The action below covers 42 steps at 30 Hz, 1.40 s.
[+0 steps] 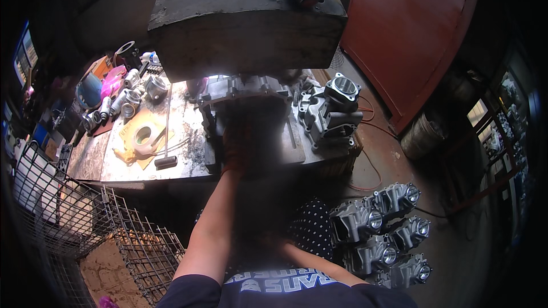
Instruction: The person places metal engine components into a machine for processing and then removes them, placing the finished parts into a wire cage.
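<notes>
Left hand (235,151) gloved on metal casting (242,94), right hand hidden

Metalworking shop: press machine (245,17), cast housings (379,234).

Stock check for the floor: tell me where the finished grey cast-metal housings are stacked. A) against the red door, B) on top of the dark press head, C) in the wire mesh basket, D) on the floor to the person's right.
D: the cluster of grey cast-metal housings lies on the floor at lower right, apart from the wire mesh basket.
</notes>
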Available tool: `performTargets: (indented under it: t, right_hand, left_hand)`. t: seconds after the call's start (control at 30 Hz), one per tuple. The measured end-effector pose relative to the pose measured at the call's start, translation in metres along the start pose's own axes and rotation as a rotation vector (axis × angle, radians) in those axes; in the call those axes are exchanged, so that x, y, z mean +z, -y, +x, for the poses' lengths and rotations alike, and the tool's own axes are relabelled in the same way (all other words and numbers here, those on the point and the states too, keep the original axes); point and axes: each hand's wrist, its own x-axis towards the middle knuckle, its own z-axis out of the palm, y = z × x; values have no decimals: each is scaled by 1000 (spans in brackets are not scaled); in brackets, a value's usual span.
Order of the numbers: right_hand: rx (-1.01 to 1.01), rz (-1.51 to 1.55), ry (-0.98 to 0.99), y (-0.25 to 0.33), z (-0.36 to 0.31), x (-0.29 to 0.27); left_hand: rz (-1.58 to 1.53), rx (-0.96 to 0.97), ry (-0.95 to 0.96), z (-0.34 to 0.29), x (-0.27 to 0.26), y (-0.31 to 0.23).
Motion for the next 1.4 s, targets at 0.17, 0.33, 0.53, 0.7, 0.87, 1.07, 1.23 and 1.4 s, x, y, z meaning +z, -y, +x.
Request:
performTargets:
  t: [0.17,0.33,0.53,0.7,0.87,1.07,1.23,1.4]
  right_hand:
    - [-15,200,-72,-4,19,23]
    - [-18,136,-156,-3,39,50]
    - [-101,-508,-201,-2,53,63]
    - [13,27,24,2,2,6]
    - [93,398,34,2,-23,-20]
    - [189,588,51,3,-21,-19]
    - [127,140,96,7,-32,-34]
    - [151,179,154,9,-72,-81]
  left_hand:
    - [25,78,-43,6,-12,-4]
    - [43,43,-42,7,-9,-3]
    - [29,53,-52,8,-11,-5]
    - [4,57,-56,7,-17,-5]
    - [-16,76,-111,11,-31,-11]
    - [-3,76,-89,11,-26,-10]
    - [40,76,-62,10,-28,-10]
    - [57,90,-76,10,-25,-8]
